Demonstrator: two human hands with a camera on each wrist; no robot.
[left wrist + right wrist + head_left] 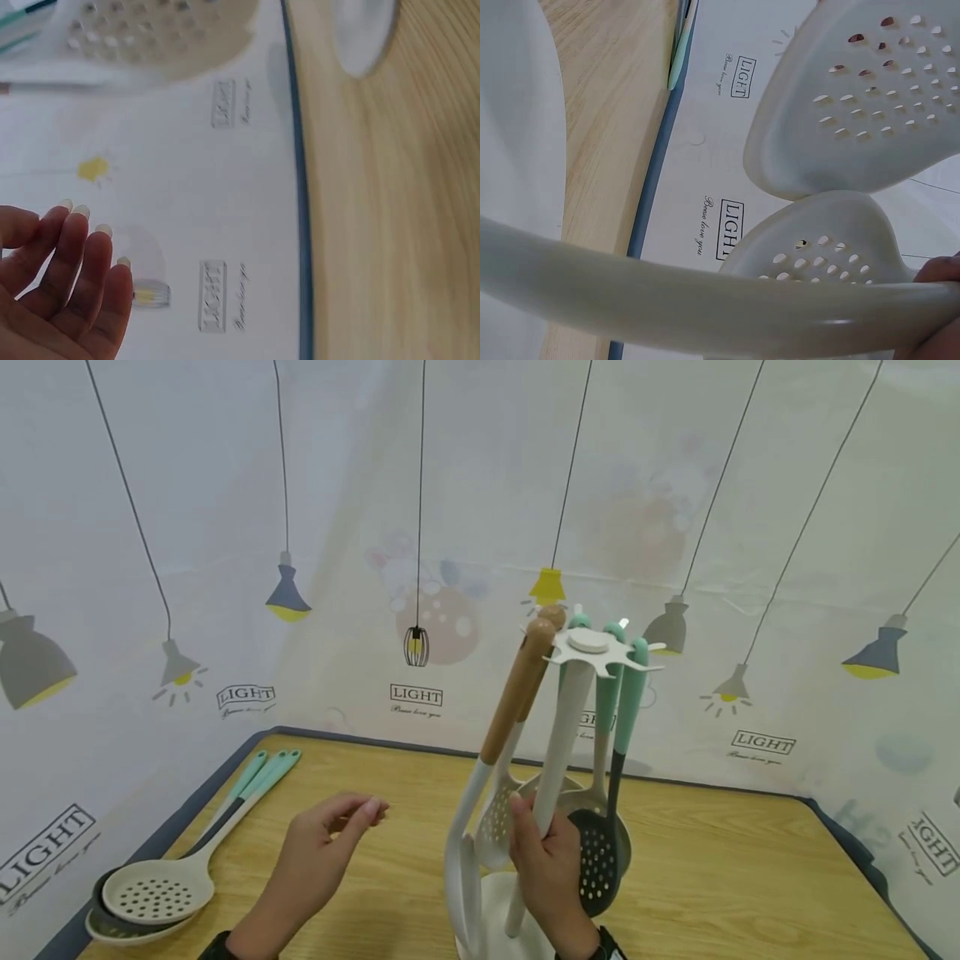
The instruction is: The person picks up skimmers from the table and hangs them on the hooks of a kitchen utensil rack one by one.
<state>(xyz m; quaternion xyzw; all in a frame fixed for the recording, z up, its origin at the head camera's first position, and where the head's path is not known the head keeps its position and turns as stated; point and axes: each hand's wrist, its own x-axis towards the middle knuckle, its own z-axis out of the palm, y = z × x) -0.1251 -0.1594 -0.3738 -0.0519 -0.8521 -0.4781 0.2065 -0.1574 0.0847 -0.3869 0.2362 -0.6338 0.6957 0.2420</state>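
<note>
My right hand [551, 868] grips the white pole of a utensil stand [562, 735], thumb and fingers wrapped round its lower half. Around the stand's notched top hang several utensils: some with brown handles [512, 693], others with mint-green handles [632, 702]. A black slotted skimmer [596, 860] hangs just right of that hand. In the right wrist view the pole [705, 300] crosses in front of pale perforated heads [855, 127]. To the left of the stand, my left hand [326, 843] is raised with fingers loosely bent and nothing in them.
On the wooden table [360, 768], at the left, lies a stack of skimmers with mint-green handles, a pale slotted skimmer [157, 889] on top. The stand's round white base [495, 902] is under my right hand. Behind the table hangs a lamp-printed cloth [480, 485].
</note>
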